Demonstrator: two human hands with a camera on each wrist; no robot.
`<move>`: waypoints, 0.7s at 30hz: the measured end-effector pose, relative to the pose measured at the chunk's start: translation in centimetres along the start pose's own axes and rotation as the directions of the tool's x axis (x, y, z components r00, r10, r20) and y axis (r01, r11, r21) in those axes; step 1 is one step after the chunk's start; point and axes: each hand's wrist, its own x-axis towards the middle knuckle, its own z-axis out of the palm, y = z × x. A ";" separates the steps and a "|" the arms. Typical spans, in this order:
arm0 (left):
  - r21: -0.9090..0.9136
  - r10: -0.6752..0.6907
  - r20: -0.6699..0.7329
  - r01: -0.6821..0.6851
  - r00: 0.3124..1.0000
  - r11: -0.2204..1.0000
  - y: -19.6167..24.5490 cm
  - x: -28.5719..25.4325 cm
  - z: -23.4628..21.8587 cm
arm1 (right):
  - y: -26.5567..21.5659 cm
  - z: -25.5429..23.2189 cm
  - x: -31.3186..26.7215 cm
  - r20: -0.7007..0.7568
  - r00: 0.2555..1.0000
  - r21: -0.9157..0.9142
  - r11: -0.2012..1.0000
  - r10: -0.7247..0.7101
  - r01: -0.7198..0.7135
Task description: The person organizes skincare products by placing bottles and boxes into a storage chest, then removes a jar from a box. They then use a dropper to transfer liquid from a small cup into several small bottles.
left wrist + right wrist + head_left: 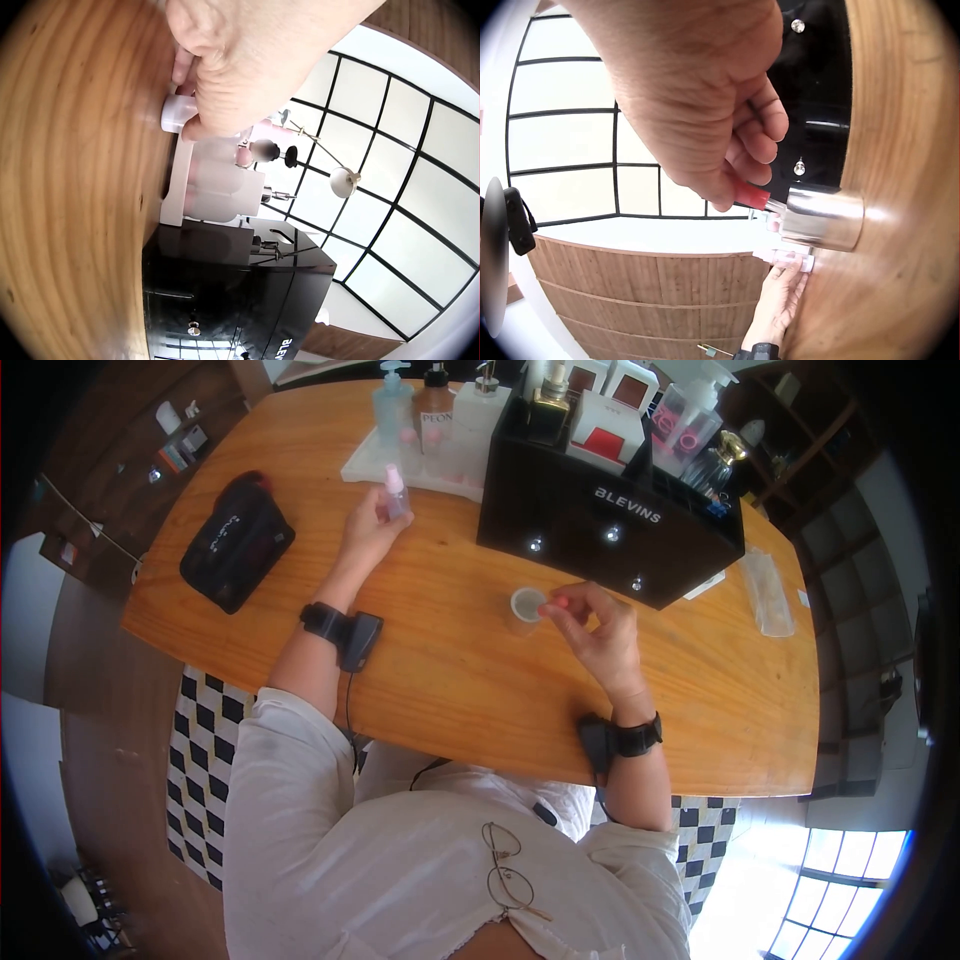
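Observation:
My left hand (372,525) grips a small clear spray bottle (397,498) with a pink top, upright near the front of the white tray. In the left wrist view only the bottle's pale base (177,114) shows below the hand; the rest is hidden. My right hand (602,632) pinches a dropper by its red bulb (751,196). The dropper's thin clear stem (777,205) reaches to the mouth of a small shiny metal cup (823,217). That cup (525,608) stands on the wooden table, just left of my right fingertips.
A black drawer organizer (610,525) loaded with boxes and bottles stands at the back right. The white tray (440,482) beside it carries several pump bottles. A black pouch (238,545) lies at left, a clear plastic sleeve (767,595) at right. Cables run from both wrist cameras.

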 end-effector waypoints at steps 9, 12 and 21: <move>-0.003 0.015 0.001 -0.015 1.000 1.000 -0.6 0.1 0.2 | 0.2 0.1 0.0 0.008 1.000 -0.026 1.000 -0.006 0.006; 0.001 0.018 0.001 -0.018 1.000 1.000 -0.6 0.1 0.2 | 0.3 0.1 0.0 0.010 1.000 -0.032 0.999 -0.005 0.006; 0.052 -0.002 0.032 0.000 0.999 0.999 -0.5 0.1 0.0 | 0.1 0.1 0.0 0.018 1.000 -0.032 0.999 -0.006 0.006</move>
